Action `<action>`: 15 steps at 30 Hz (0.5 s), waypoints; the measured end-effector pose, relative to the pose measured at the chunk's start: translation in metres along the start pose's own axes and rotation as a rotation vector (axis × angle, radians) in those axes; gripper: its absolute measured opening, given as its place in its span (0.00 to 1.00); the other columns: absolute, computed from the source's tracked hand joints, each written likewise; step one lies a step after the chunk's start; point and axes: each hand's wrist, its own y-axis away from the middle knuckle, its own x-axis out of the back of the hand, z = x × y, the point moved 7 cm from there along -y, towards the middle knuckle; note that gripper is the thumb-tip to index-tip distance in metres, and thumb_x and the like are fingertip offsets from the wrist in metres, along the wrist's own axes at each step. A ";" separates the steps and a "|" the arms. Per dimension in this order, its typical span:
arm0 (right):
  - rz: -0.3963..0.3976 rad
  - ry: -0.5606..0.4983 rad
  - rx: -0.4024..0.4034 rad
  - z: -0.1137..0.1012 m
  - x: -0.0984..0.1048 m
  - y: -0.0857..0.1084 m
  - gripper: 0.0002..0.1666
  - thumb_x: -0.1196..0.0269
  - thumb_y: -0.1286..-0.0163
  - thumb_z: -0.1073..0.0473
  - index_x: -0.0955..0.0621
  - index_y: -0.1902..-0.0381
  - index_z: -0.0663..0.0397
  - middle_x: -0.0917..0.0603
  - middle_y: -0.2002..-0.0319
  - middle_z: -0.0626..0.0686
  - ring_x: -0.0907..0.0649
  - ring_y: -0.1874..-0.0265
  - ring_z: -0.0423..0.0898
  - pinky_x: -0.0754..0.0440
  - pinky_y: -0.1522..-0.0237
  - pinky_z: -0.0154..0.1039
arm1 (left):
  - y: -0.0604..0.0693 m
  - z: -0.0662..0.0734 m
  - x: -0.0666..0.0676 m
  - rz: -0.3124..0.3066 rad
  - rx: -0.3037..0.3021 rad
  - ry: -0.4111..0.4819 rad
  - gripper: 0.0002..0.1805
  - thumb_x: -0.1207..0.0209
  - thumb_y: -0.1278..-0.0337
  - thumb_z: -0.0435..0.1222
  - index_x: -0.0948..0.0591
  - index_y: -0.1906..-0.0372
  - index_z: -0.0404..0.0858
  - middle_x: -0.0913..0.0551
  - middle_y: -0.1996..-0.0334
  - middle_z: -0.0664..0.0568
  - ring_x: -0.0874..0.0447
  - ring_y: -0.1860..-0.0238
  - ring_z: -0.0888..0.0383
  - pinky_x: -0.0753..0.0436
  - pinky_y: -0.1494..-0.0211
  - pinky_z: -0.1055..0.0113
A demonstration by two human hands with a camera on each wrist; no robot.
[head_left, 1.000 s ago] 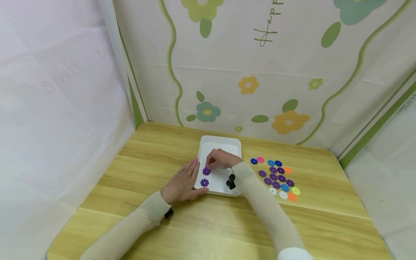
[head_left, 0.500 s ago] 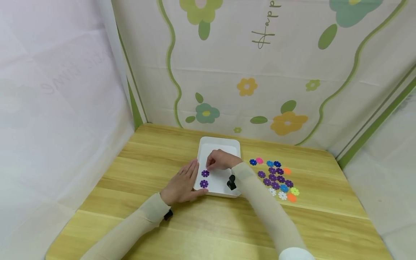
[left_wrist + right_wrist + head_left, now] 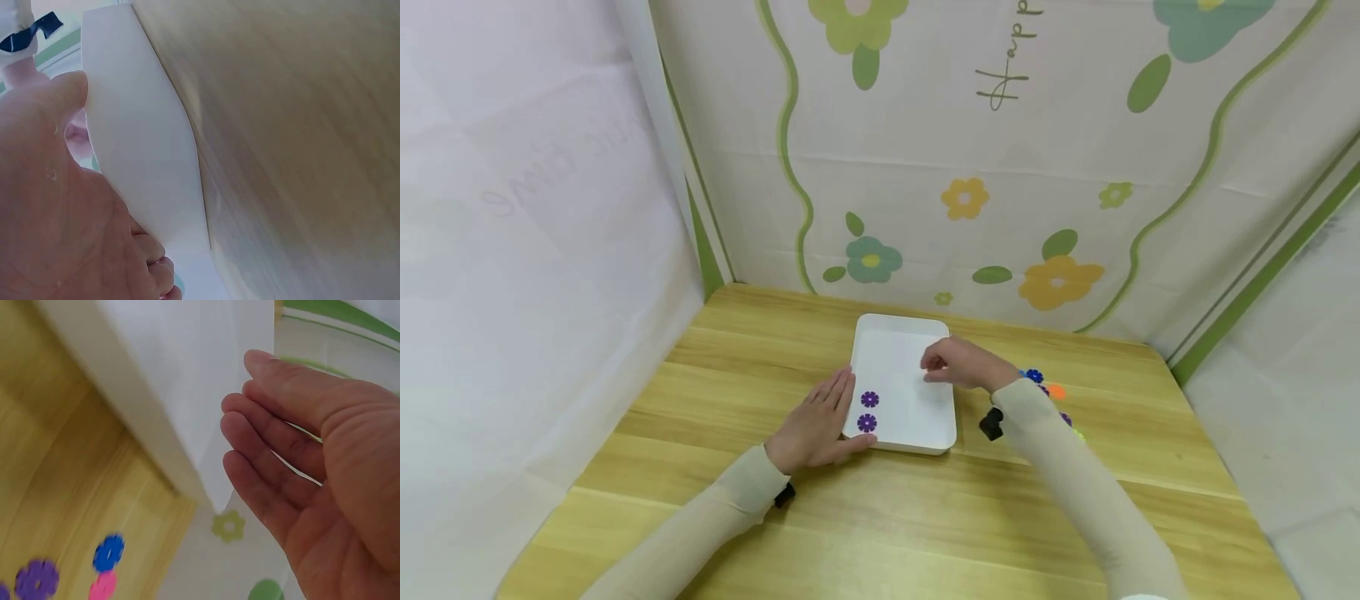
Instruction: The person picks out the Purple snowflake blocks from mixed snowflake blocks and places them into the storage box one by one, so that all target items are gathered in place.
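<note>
A white tray (image 3: 898,408) lies on the wooden table, with two purple flower-shaped discs, an upper disc (image 3: 869,399) and a lower disc (image 3: 867,422), flat near its left front corner. My left hand (image 3: 812,427) rests against the tray's left side, fingers extended along the rim and thumb at the front edge. In the left wrist view this hand (image 3: 69,181) touches the tray's wall (image 3: 140,125). Above the tray's right rim hovers my right hand (image 3: 962,363); in the right wrist view its loosely bent fingers (image 3: 250,472) hold nothing.
To the right of the tray lie several loose discs, partly hidden by the right forearm, including a blue disc (image 3: 1034,376) and an orange disc (image 3: 1056,392). The right wrist view shows a pink disc (image 3: 102,585) too. A flower-printed curtain (image 3: 917,233) hangs behind the table (image 3: 880,517).
My right hand has moved right, away from the upper purple disc, which stays in the tray above the other. My left hand remains at the tray's left edge.
</note>
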 end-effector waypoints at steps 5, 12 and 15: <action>0.057 0.009 -0.002 0.021 0.010 0.035 0.09 0.33 0.25 0.63 0.12 0.52 0.63 0.10 0.58 0.54 0.13 0.60 0.45 0.12 0.52 0.44 | 0.001 0.000 0.000 0.021 -0.018 0.007 0.57 0.49 0.26 0.66 0.49 0.18 0.23 0.52 0.15 0.31 0.52 0.14 0.37 0.42 0.14 0.43; 0.070 0.028 -0.093 0.054 0.008 0.080 0.11 0.32 0.26 0.62 0.12 0.49 0.62 0.09 0.55 0.56 0.13 0.57 0.46 0.11 0.48 0.51 | 0.000 -0.005 -0.007 0.076 -0.035 0.049 0.60 0.52 0.28 0.70 0.50 0.17 0.23 0.53 0.15 0.31 0.53 0.14 0.37 0.43 0.14 0.41; 0.076 0.024 -0.123 0.064 0.005 0.094 0.13 0.31 0.27 0.62 0.12 0.49 0.63 0.09 0.54 0.58 0.11 0.56 0.49 0.11 0.48 0.53 | 0.000 -0.006 -0.008 0.090 -0.041 0.051 0.61 0.57 0.28 0.73 0.51 0.17 0.23 0.54 0.15 0.31 0.53 0.14 0.37 0.42 0.14 0.41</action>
